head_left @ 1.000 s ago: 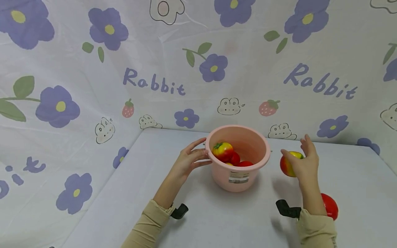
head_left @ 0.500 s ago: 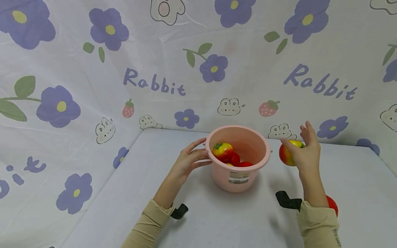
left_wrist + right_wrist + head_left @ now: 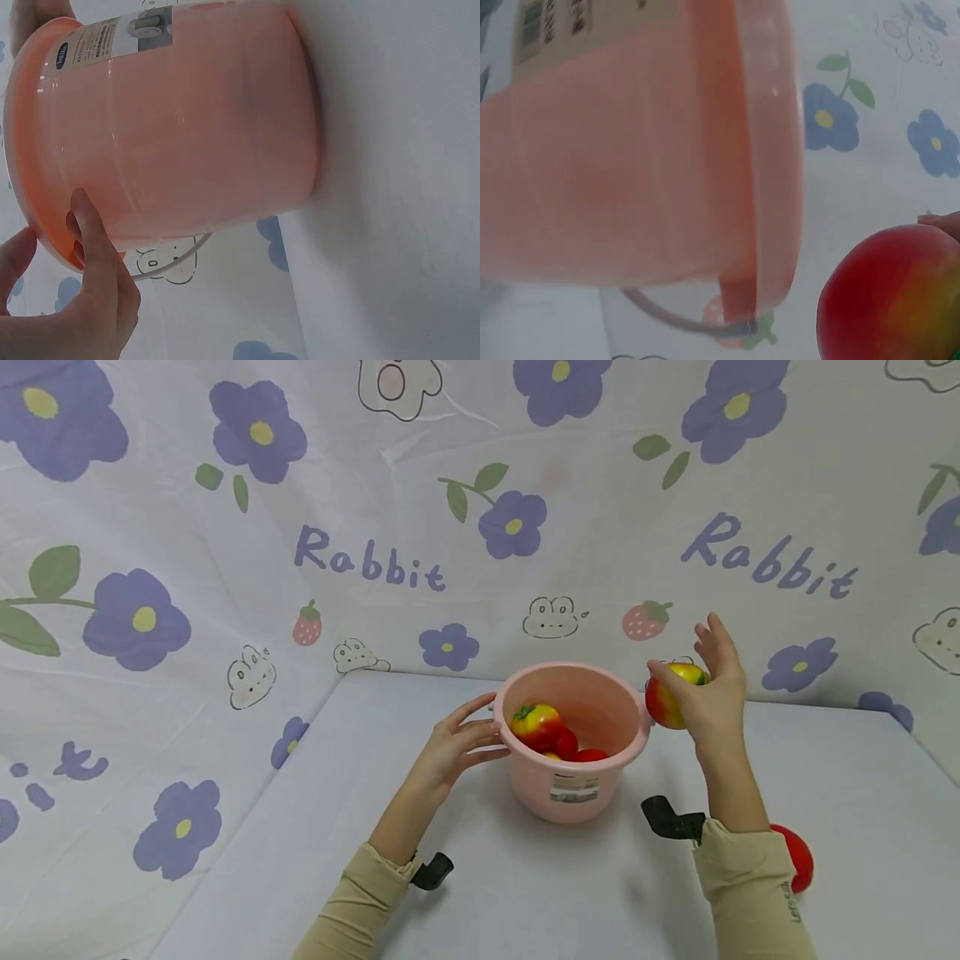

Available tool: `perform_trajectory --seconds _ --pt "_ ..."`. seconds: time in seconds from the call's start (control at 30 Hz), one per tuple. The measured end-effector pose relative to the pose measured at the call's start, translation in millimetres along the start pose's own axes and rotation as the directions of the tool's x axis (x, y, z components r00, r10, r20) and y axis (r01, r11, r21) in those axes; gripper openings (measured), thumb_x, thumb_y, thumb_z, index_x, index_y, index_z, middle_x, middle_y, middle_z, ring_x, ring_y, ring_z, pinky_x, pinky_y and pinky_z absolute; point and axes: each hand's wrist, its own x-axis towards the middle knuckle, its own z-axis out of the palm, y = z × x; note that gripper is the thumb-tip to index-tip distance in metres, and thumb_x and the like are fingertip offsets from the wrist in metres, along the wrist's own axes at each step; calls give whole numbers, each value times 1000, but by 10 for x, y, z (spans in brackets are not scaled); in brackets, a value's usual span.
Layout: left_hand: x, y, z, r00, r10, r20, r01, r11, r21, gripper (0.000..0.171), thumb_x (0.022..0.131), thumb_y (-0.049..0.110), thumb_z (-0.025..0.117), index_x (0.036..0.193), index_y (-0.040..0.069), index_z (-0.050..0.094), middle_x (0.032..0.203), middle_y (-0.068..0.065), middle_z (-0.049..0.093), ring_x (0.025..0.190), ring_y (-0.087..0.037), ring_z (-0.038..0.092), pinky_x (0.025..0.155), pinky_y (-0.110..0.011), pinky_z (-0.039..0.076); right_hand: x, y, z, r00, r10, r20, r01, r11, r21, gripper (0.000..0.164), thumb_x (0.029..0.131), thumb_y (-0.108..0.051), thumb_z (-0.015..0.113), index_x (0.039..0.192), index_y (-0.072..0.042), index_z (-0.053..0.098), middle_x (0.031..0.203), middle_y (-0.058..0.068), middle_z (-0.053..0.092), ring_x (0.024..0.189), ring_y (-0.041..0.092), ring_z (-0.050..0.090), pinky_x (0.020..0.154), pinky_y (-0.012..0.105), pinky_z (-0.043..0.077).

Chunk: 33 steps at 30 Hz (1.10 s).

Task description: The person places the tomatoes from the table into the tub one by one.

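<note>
A pink bucket [image 3: 562,789] stands upright on the table, with a white handle at its side. My left hand [image 3: 457,747] holds its left rim, the thumb at the rim and the fingers against the outer wall, as the left wrist view shows. Inside lie a red-and-yellow tomato [image 3: 536,727] with a green top and several red pieces, partly hidden. My right hand [image 3: 712,693] pinches another red-and-yellow tomato [image 3: 892,300] between thumb and fingers. It is raised beside the bucket's right rim, outside it.
A red round fruit [image 3: 798,860] lies on the white table [image 3: 555,893], partly hidden by the right sleeve. Behind the table hangs a cloth [image 3: 585,485] printed with flowers and rabbits. A black mount sits at each wrist.
My right hand has risen and shifted left toward the bucket, carrying the tomato with it. The left hand stays at the rim, and the bucket has stayed in place.
</note>
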Motion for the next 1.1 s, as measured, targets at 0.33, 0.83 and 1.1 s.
perform_trajectory --seconds 0.33,0.83,1.1 --pt "-6 15 4 1000 11 8 -11 1000 -4 45 94 20 63 138 26 54 135 -25 56 98 -16 71 97 -43 55 15 -162 201 997 -67 42 67 998 -5 87 86 -23 73 153 -42 20 160 -11 30 149 18 29 116 50 35" --pt "-11 8 10 1000 6 5 -6 1000 -13 44 94 19 62 138 26 54 135 -25 56 100 -18 70 97 -44 55 -32 -364 487 976 -167 142 175 984 -42 87 86 -24 74 155 -35 22 159 -2 35 146 22 36 114 50 38" --pt "-6 2 3 1000 -2 0 2 1000 -1 44 93 21 64 135 28 56 137 -19 58 101 -18 71 97 -43 55 -82 -490 620 964 -182 196 191 981 -30 86 86 -24 73 154 -38 21 159 -3 34 147 22 33 115 52 37"
